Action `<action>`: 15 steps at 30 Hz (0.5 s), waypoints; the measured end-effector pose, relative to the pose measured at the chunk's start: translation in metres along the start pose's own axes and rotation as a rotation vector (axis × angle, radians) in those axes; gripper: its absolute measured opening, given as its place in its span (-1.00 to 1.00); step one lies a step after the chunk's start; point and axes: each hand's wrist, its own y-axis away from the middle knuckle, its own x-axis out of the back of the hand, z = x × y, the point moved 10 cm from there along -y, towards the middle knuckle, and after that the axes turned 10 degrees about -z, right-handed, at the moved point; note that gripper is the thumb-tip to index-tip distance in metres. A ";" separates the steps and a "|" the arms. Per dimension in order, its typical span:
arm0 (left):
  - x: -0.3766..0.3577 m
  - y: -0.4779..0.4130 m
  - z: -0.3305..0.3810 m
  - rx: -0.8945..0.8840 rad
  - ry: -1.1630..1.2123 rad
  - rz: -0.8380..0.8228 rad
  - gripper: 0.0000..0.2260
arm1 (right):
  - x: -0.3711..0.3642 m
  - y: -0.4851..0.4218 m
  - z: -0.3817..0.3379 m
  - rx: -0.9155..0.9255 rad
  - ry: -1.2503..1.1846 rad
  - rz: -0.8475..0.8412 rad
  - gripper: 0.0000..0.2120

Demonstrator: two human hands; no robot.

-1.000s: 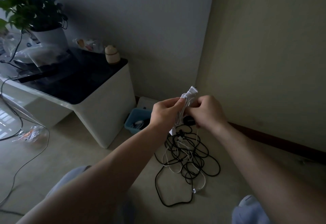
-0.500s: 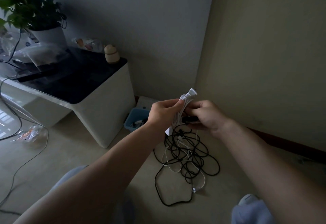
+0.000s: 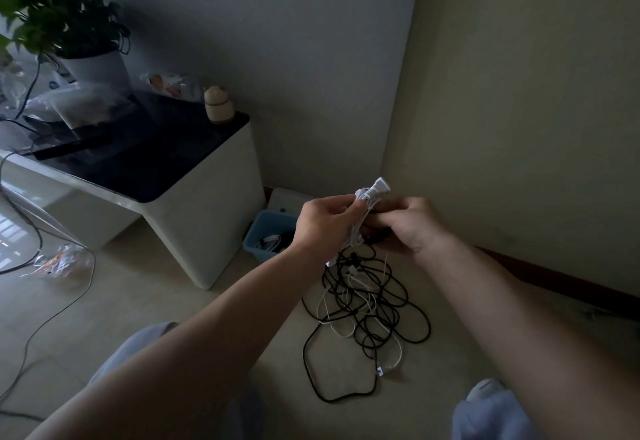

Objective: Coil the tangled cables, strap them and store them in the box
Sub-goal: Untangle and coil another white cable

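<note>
Coiled white cable [image 3: 362, 211] gripped in the curled left hand [image 3: 323, 228] above the floor tangle [image 3: 367, 308], right hand [image 3: 414, 226] pinching an apparent dark strap [image 3: 375, 238]; best wrapped snugly mid-coil before reaching the blue box [image 3: 257, 250], far left.

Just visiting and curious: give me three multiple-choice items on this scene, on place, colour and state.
1. Where is the blue box? A on the wall; B on the floor beside the white table; C in a lap.
2. Colour of the cable bundle that the left hand and right hand grip? A white; B red; C green.
3. The floor cables are: A tangled; B strapped; C boxed.
B, it stands on the floor; A, its plug shows white; A, loops cross loosely.
</note>
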 end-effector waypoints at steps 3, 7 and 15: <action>0.001 0.000 -0.002 0.012 -0.012 0.013 -0.83 | 0.000 0.001 0.001 -0.003 0.013 0.006 -0.83; 0.004 -0.002 -0.003 0.030 0.014 0.029 -0.82 | -0.002 0.003 0.001 -0.019 -0.019 -0.029 -0.65; -0.001 -0.002 0.001 -0.003 -0.063 0.012 -0.92 | -0.010 0.005 0.012 -0.077 -0.058 -0.051 -0.79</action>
